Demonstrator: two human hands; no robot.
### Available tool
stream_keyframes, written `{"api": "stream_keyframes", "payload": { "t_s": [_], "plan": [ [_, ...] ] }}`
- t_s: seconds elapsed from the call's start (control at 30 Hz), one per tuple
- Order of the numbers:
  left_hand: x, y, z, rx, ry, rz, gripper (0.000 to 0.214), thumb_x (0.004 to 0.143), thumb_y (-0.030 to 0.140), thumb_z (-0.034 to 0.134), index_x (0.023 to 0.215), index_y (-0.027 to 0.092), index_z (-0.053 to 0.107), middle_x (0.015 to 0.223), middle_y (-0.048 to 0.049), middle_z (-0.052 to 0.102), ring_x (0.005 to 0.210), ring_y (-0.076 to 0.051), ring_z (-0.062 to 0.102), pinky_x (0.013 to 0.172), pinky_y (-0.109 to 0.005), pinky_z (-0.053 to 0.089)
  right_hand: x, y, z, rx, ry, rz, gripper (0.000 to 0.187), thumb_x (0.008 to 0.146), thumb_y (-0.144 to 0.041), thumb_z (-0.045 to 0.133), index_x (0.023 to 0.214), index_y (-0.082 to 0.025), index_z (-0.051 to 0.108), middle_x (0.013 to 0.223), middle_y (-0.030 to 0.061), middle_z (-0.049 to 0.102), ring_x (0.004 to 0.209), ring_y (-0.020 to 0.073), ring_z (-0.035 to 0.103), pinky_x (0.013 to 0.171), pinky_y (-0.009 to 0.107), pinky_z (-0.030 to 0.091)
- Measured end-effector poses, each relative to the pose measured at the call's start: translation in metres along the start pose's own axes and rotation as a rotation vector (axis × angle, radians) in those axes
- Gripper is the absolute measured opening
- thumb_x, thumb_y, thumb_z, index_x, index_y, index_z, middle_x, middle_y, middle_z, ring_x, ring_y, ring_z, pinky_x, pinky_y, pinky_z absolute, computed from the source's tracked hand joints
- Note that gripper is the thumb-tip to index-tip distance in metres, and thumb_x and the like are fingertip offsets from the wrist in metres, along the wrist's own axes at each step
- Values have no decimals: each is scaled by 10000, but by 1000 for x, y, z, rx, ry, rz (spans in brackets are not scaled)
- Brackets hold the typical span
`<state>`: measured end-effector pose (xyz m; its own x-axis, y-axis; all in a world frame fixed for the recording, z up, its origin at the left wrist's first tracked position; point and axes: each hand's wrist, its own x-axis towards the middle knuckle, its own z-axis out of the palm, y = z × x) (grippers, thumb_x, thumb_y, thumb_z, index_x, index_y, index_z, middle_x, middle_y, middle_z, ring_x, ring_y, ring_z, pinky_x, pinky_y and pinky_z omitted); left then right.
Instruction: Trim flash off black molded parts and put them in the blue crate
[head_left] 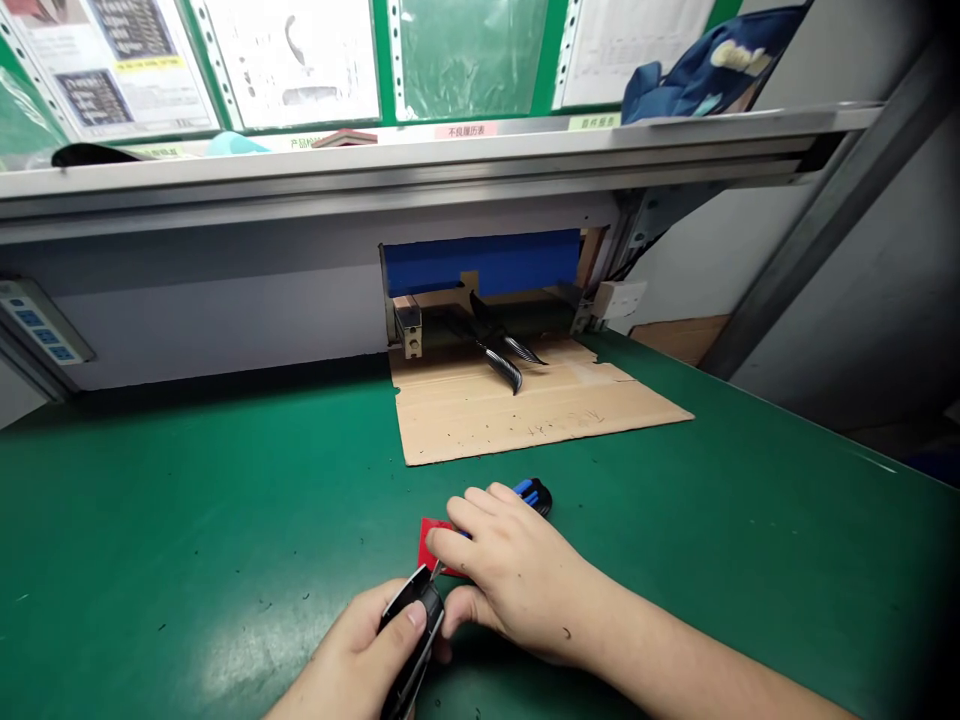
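"Station check. What are my hands doing, from your end of the link?"

"Left hand [375, 632] gripping, fingers closed round the black part [430, 602], thumb pressed on top. I have it low over the worktop [225, 520], towards the near edge. Part is tilted, hollow side showing, narrow end pointing to the far edge."

"And the right?"

"Right hand [514, 565] just beside it, forearm in from the right edge. Fingers curled round a blue-and-black tool [535, 494]; handle butt pokes out past the knuckles. Slim metal tip at the part's far end. Contact there too small for me to confirm."

"Something red by the knuckles?"

"Flat red piece [429, 528], partly under the right hand's fingers. I can't tell whether they touch it."

"Further out?"

"Cardboard sheet [525, 425] at the far edge, right of its middle, running back into a wall opening under a blue panel [484, 265]. Two dark curved pieces [501, 368] on the sheet, side by side, tips towards me. Power strip [45, 325] near the far left corner. Dark crumbs scattered over the green surface."

"Above?"

"Metal-edged shelf [300, 195] across the back, navy fabric item [701, 75] at its right end."
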<state>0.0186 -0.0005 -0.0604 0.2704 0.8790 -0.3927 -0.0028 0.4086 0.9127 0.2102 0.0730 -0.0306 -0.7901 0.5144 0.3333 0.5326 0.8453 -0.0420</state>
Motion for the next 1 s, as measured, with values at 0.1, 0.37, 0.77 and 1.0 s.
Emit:
{"api": "stream_keyframes", "payload": {
  "t_s": [0.1, 0.37, 0.77, 1.0],
  "plan": [
    [-3, 6, -1, 124, 16, 67, 574, 795, 669, 523, 980, 134, 620, 829, -63, 629, 666, -141, 514, 615, -248, 410, 0, -1, 3, -29, 17, 2, 723, 923, -720, 31, 831, -193, 516, 777, 27, 445, 690, 193, 352, 620, 319, 184],
    [-9, 22, -3, 463, 21, 167, 460, 877, 588, 402, 871, 172, 597, 828, -40, 596, 816, -203, 519, 737, -270, 414, 0, -4, 5, -43, -1, -45, 577, 989, -652, 183, 803, -197, 485, 758, 16, 468, 672, 189, 332, 597, 330, 164],
    [-11, 25, -1, 772, 65, 190, 366, 925, 426, 316, 905, 203, 606, 913, -48, 659, 866, -210, 580, 814, -278, 430, 0, -12, 5, -108, -108, -58, 234, 926, -355, 592, 791, -203, 475, 766, 11, 516, 692, 197, 377, 612, 335, 191],
    [-12, 26, -1, 841, 35, 222, 335, 923, 390, 333, 872, 209, 610, 894, -43, 648, 856, -196, 572, 805, -262, 432, -4, -2, 10, 28, -191, -109, 328, 948, -485, 557, 794, -201, 499, 719, -13, 557, 660, 173, 455, 590, 302, 232]
  ]
}}
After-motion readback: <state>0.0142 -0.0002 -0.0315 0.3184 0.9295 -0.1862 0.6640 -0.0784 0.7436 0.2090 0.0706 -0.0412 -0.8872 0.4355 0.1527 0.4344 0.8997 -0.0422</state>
